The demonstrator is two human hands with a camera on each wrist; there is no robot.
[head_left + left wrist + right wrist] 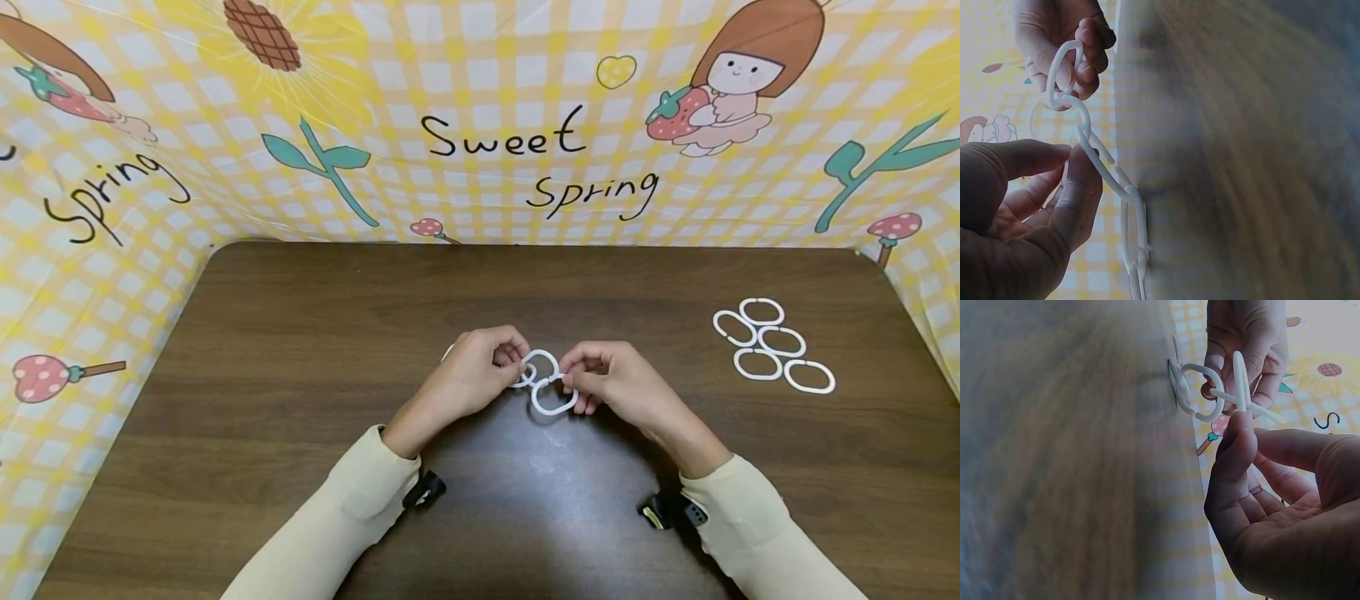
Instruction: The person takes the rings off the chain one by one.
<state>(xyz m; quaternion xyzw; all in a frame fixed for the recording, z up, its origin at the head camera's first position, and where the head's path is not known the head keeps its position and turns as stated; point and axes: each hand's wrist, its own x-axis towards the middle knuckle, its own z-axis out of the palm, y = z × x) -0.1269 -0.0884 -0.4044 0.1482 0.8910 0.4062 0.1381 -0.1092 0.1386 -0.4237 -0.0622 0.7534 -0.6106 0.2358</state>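
White oval plastic links hang joined as a chain between the hands, above the brown table. The left hand (pixel 476 371) pinches a link (pixel 542 352) near the chain's right end with thumb and fingertips. Hooked through that one is the end link (pixel 553 412), which the right hand (pixel 618 379) pinches between thumb and index finger. In the left wrist view, further chain links (pixel 1138 212) trail down from the left hand towards the tabletop. From the head view, the left hand hides most of that trailing part.
Several loose white links (pixel 757 364) lie in a cluster on the right side of the brown table (pixel 300 308). A yellow checked cloth (pixel 480 83) with printed drawings stands behind the table's back edge and along its sides.
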